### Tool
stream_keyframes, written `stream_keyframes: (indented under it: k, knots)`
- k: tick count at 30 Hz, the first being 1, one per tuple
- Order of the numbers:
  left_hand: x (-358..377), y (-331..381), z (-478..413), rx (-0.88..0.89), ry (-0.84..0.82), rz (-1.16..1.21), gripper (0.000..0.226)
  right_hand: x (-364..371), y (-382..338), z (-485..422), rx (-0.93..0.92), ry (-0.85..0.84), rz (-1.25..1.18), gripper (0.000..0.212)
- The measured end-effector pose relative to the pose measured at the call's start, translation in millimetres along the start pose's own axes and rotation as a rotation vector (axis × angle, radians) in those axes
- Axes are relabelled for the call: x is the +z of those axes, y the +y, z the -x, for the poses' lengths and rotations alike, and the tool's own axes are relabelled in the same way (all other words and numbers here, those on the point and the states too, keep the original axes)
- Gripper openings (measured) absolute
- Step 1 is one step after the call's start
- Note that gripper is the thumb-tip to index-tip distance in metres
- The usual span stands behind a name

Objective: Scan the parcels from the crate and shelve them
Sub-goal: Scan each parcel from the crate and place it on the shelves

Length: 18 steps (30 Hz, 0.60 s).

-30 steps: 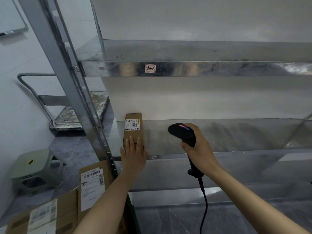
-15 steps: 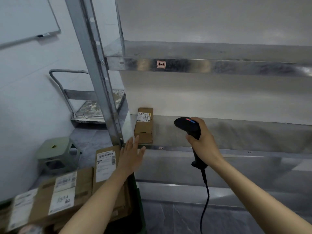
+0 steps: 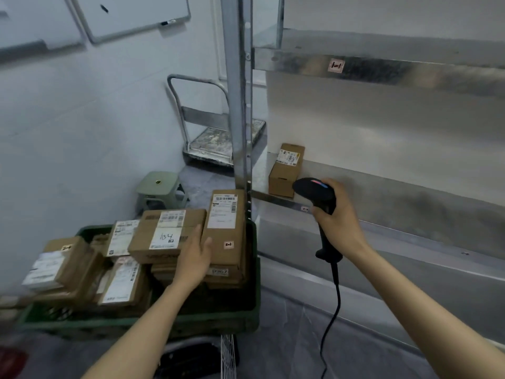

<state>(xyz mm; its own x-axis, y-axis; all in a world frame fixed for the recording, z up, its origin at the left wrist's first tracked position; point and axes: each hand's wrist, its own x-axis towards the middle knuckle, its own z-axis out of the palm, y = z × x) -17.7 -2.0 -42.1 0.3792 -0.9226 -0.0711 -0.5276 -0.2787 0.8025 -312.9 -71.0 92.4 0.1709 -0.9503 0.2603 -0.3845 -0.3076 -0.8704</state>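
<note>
A green crate (image 3: pixel 142 322) at lower left holds several brown cardboard parcels with white labels. My left hand (image 3: pixel 194 255) is over the crate, fingers straight, between the parcel marked "134" (image 3: pixel 166 233) and a taller upright parcel (image 3: pixel 225 228). It touches or nearly touches them without gripping. My right hand (image 3: pixel 338 222) grips the handle of a black barcode scanner (image 3: pixel 314 191), its cable hanging down. One small parcel (image 3: pixel 286 170) lies at the left end of the metal shelf (image 3: pixel 396 203), just behind the scanner head.
The shelf unit's steel upright (image 3: pixel 239 105) stands between crate and shelf. A flatbed trolley (image 3: pixel 218 138) and a green stool (image 3: pixel 161 187) sit behind the crate by the wall. A whiteboard (image 3: pixel 131 15) hangs above. A dark object (image 3: pixel 191 359) lies on the floor below the crate.
My left hand left the shelved parcel and came down left to the parcels in the crate. My view turned left, bringing the crate into sight. The scanner stayed in my right hand.
</note>
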Motion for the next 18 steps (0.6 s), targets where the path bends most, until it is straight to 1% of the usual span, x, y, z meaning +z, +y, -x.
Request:
stream_keyframes:
  k: [5, 10, 18]
  knots:
    - [7, -11, 10, -0.094, -0.048, 0.101, 0.064, 18, 5, 4, 0.016, -0.032, 0.032, 0.052]
    - [15, -13, 9, -0.061, -0.034, 0.111, 0.063, 32, 10, 4, 0.043, -0.026, 0.063, 0.054]
    - [18, -22, 12, -0.062, 0.005, 0.120, 0.057, 50, 8, 3, 0.086, -0.004, 0.084, 0.055]
